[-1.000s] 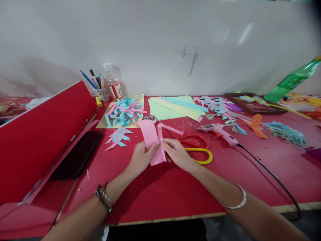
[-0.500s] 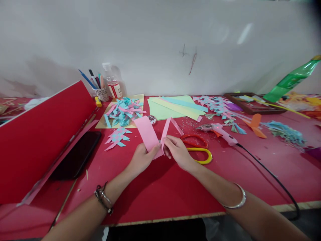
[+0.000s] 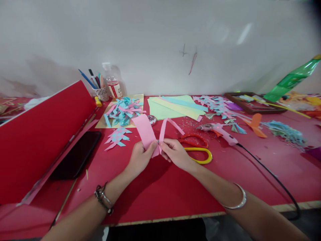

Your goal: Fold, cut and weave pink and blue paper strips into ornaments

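Over the middle of the red table, my left hand (image 3: 140,157) pinches a wide pink paper strip (image 3: 144,129), which stands up and leans left. My right hand (image 3: 177,154) is closed on a narrower pink paper strip (image 3: 163,130) that folds over and points right. Both strips come together low between my thumbs; whether they are one piece I cannot tell. Just behind my right hand lie scissors with one red handle (image 3: 197,139) and one yellow handle (image 3: 202,155); their blades are hidden.
A pink glue gun (image 3: 220,131) with a black cord lies at right. Woven paper pieces (image 3: 119,136), a paper strip pile (image 3: 125,112) and green sheets (image 3: 160,110) lie behind my hands. A phone (image 3: 77,155) and red board (image 3: 45,144) are left; a green bottle (image 3: 292,80) leans far right.
My hands have drawn slightly closer together. The narrow strip has swung a little left and stands more upright; the wide strip's top curls slightly more.
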`<action>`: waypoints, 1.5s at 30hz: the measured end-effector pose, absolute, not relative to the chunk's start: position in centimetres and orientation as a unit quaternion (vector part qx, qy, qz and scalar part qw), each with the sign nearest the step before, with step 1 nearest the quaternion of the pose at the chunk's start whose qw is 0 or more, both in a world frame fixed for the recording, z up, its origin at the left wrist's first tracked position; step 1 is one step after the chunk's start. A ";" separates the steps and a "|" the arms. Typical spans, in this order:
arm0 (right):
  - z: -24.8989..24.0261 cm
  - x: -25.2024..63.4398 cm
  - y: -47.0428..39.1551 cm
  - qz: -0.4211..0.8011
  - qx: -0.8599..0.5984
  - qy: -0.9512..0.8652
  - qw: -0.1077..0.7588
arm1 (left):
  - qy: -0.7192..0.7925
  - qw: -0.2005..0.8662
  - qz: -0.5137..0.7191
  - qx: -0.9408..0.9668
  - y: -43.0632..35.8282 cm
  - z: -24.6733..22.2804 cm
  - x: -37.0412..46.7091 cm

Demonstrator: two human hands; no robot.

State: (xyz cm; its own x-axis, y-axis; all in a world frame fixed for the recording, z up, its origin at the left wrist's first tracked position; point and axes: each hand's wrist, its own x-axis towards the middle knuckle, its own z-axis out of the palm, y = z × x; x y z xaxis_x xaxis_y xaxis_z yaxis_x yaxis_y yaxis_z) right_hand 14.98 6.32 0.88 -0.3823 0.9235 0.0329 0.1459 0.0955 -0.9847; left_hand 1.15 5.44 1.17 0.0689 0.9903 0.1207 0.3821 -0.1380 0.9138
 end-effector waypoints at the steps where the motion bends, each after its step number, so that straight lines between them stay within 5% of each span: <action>1: 0.9 15.0 6.3 0.531 -0.417 -0.639 0.367 | 0.543 0.367 0.415 0.631 5.5 1.2 1.1; 16: 1.1 14.9 6.5 0.508 -0.433 -0.615 0.419 | 0.503 0.450 0.379 0.633 5.7 1.6 1.0; 24: 0.9 15.0 6.4 0.394 -0.439 -0.697 0.408 | 0.536 0.438 0.362 0.624 5.8 1.7 0.7; 45: 1.2 15.4 6.7 0.433 -0.453 -0.621 0.469 | 0.505 0.486 0.377 0.606 5.9 1.5 0.9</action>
